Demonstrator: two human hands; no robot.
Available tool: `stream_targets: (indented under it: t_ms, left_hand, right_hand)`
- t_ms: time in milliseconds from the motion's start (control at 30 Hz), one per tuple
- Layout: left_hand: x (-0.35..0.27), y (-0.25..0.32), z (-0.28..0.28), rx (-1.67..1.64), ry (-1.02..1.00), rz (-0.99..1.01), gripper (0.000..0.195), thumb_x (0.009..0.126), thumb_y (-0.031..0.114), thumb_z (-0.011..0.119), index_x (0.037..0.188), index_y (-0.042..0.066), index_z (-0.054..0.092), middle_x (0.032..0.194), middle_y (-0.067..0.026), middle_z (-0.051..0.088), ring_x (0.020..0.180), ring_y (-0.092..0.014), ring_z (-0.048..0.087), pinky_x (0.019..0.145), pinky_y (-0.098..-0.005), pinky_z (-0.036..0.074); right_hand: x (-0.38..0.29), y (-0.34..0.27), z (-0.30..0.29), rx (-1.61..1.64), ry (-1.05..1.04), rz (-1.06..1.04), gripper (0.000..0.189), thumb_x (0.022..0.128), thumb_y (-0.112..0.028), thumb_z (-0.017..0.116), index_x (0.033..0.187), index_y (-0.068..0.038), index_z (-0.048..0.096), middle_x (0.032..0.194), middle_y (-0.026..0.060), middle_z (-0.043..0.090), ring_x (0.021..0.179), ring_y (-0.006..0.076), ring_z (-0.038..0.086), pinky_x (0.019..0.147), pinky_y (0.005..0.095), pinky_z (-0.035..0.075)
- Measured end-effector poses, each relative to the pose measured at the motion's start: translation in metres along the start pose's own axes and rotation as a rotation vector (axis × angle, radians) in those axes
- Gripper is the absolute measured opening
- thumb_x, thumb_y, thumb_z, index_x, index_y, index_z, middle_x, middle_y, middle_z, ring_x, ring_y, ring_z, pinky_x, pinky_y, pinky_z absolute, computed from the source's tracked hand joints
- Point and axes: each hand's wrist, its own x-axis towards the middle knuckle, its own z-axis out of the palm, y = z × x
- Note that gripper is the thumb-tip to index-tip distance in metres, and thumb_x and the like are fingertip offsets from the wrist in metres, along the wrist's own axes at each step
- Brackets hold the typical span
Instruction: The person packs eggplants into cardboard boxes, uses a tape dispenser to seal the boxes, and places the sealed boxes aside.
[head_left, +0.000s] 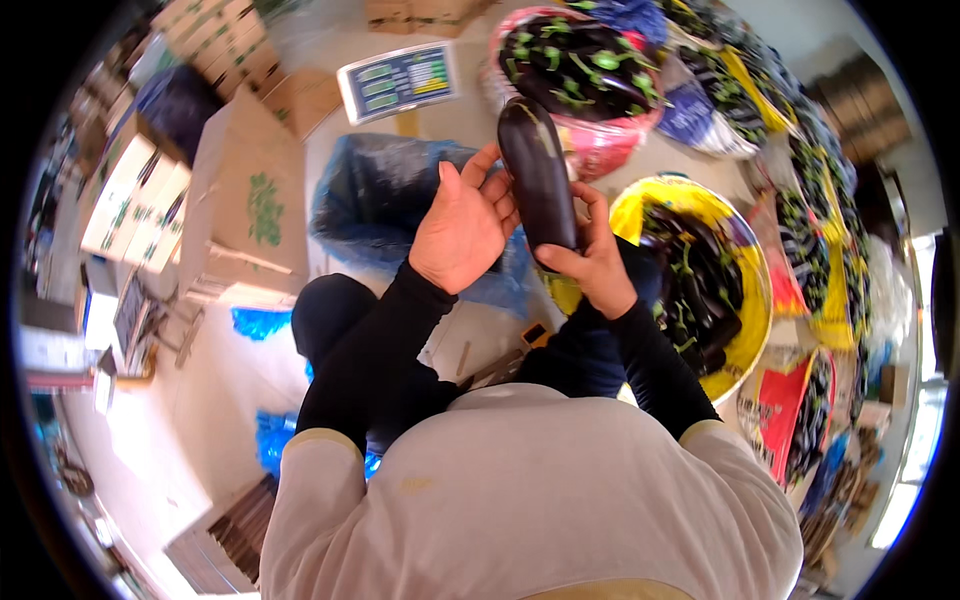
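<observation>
A large, glossy dark purple eggplant (536, 176) stands nearly upright between my hands. My right hand (598, 259) grips its lower end, thumb in front and fingers along the right side. To its left, my left hand (466, 225) is turned palm up with fingers spread; its fingertips are close against the eggplant, and I cannot tell whether they touch. Below and beyond my left hand is a box-shaped container lined with a blue plastic bag (352, 187), its inside dark. Beside my right forearm a yellow-lined round tub (754, 270) holds many more eggplants (686, 292).
A digital scale display (399, 81) stands past the lined container. Behind the eggplant is a pink-wrapped tub (607, 146) heaped with eggplants. Cardboard boxes (247, 195) stand at the left, and filled sacks (720, 105) line the right. Blue plastic (261, 322) lies on the floor.
</observation>
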Motion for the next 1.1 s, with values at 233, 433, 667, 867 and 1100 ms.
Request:
stream_targets:
  t_ms: [233, 433, 667, 867, 1100]
  left_hand:
    - [0.033, -0.065, 0.066, 0.250, -0.190, -0.215, 0.045, 0.093, 0.033, 0.045, 0.130, 0.008, 0.040, 0.123, -0.0096, 0.051, 0.111, -0.021, 0.051, 0.093, -0.0381, 0.043]
    - [0.045, -0.132, 0.050, 0.606, 0.097, -0.389, 0.030, 0.094, 0.021, 0.048, 0.120, 0.008, 0.049, 0.114, -0.0093, 0.057, 0.105, -0.019, 0.056, 0.090, -0.0355, 0.045]
    - [0.072, -0.173, 0.031, 0.451, 0.098, -0.569, 0.032, 0.094, 0.016, 0.044, 0.124, 0.004, 0.044, 0.124, -0.0127, 0.051, 0.113, -0.024, 0.051, 0.093, -0.0353, 0.042]
    - [0.072, -0.201, -0.019, 0.395, 0.219, -0.769, 0.032, 0.094, 0.019, 0.045, 0.123, 0.005, 0.045, 0.121, -0.0120, 0.053, 0.110, -0.023, 0.053, 0.091, -0.0338, 0.043]
    - [0.077, -0.201, -0.056, 0.395, 0.326, -0.846, 0.033, 0.094, 0.023, 0.045, 0.123, 0.008, 0.045, 0.119, -0.0081, 0.054, 0.111, -0.021, 0.051, 0.092, -0.0347, 0.039]
  right_hand:
    - [-0.105, -0.015, -0.108, 0.618, -0.269, 0.225, 0.077, 0.077, -0.046, 0.062, 0.133, -0.005, 0.030, 0.099, 0.0251, 0.060, 0.071, 0.0293, 0.066, 0.051, 0.0311, 0.055]
    - [-0.177, 0.027, -0.163, 0.572, -0.027, 0.370, 0.063, 0.080, -0.051, 0.057, 0.122, -0.006, 0.044, 0.088, 0.0176, 0.064, 0.059, 0.0201, 0.063, 0.039, 0.0230, 0.042]
    - [-0.249, 0.117, -0.271, -0.493, 0.637, 0.960, 0.049, 0.080, -0.045, 0.062, 0.108, -0.006, 0.053, 0.095, 0.0123, 0.064, 0.065, 0.0234, 0.065, 0.051, 0.0340, 0.049]
    - [-0.232, 0.178, -0.258, -1.615, 0.556, 0.841, 0.031, 0.074, -0.035, 0.066, 0.096, -0.013, 0.063, 0.109, 0.0061, 0.055, 0.102, 0.0280, 0.052, 0.080, 0.0474, 0.040]
    - [-0.166, 0.281, -0.175, -1.477, 0.089, 0.256, 0.016, 0.077, -0.014, 0.054, 0.090, -0.009, 0.061, 0.094, 0.0068, 0.057, 0.096, 0.0252, 0.052, 0.087, 0.0395, 0.039]
